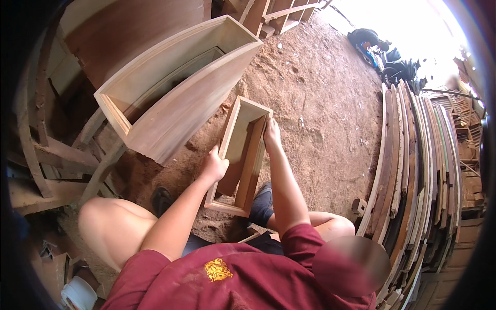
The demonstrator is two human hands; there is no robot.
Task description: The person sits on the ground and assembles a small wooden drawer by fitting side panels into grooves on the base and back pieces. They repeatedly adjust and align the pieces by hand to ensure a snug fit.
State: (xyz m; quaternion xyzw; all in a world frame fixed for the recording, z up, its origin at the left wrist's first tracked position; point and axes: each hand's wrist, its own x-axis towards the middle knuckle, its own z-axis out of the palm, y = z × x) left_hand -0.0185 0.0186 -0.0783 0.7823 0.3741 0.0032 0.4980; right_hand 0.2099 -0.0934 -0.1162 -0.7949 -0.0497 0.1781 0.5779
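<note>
Between my two hands is a narrow, pale wooden drawer box [248, 187], its open side facing up and its length pointing away from me. My left hand [213, 164] grips the left long side near its middle. On the right side, close to the far corner, my right hand [272, 134] is wrapped over the edge. Both hands are closed on the wood, with some fingers hidden behind it. Beyond the left hand stands a larger open wooden cabinet carcass [178, 111], tilted, with a paler inner frame visible inside.
Stacked long boards [408, 170] line the right side. A wooden frame [98, 155] stands at the left, beside a white bucket [78, 293]. Sawdust-covered ground [325, 113] spreads ahead, with more wooden frames [289, 18] and a dark motorbike [395, 62] at the back.
</note>
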